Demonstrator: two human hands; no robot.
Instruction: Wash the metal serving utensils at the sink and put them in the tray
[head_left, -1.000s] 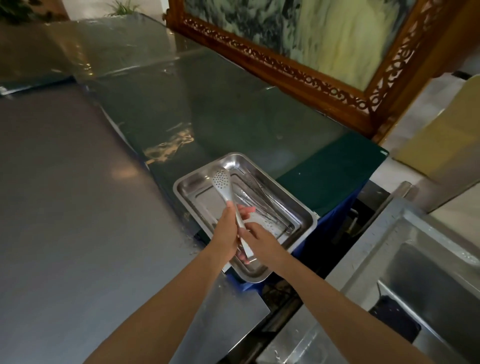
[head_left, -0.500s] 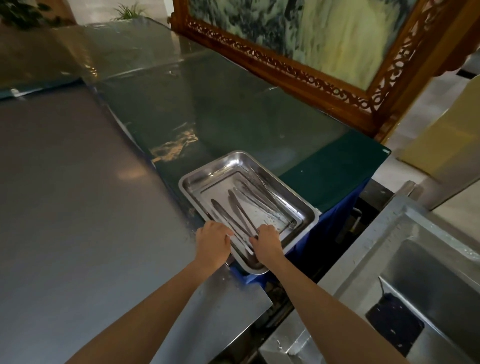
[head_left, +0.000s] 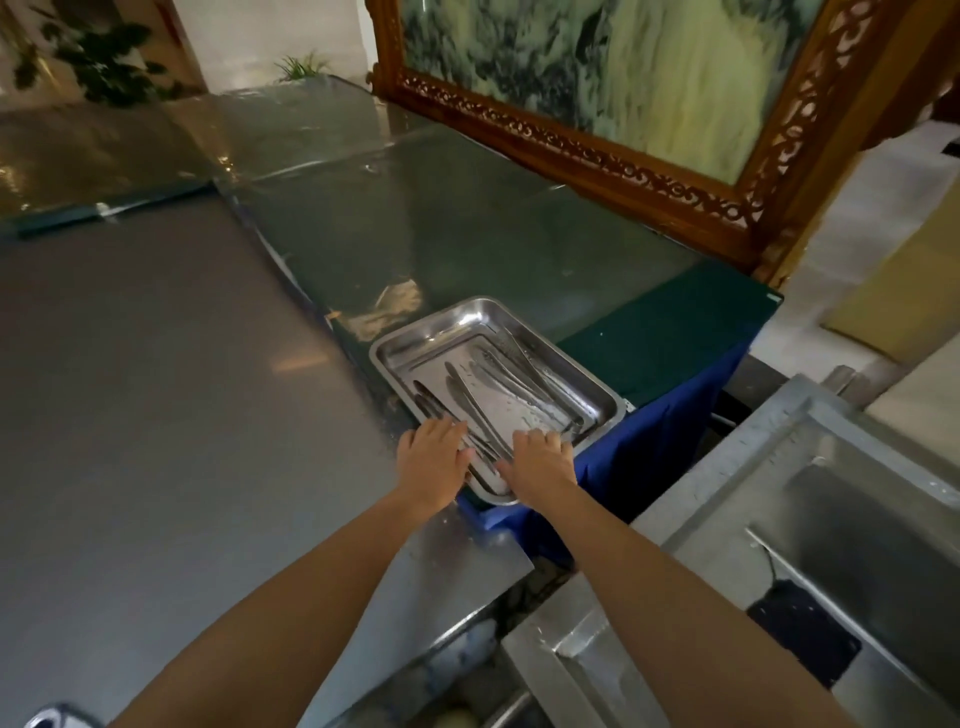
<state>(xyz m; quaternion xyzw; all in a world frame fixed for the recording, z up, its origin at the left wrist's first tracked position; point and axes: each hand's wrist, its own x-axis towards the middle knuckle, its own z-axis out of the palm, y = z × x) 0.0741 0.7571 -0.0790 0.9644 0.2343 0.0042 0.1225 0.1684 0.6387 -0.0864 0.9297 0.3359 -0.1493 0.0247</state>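
- Two bare forearms reach forward from the bottom edge, roughly parallel, both palms turned down.
- The left hand lies over the near-left corner of the shallow rectangular stainless-steel tray, fingers spread loosely and flat; whether they grip the rim, I cannot tell.
- The right hand covers the tray's near edge just beside it, fingers curled lightly downward onto the rim or the handle ends beneath; a firm grasp cannot be made out.
- Between and beyond the hands, the long slim metal serving utensils lie inside the tray, slanting from the near edge toward the far-left corner, on a wet, shiny floor.
- The tray sits on a glass-topped dark green table with a blue skirt, touching the brushed grey steel counter at left.
- At right, the boxy stainless-steel sink holds a dark drain.
- Farthest stands a carved wooden frame around green marbled stone.
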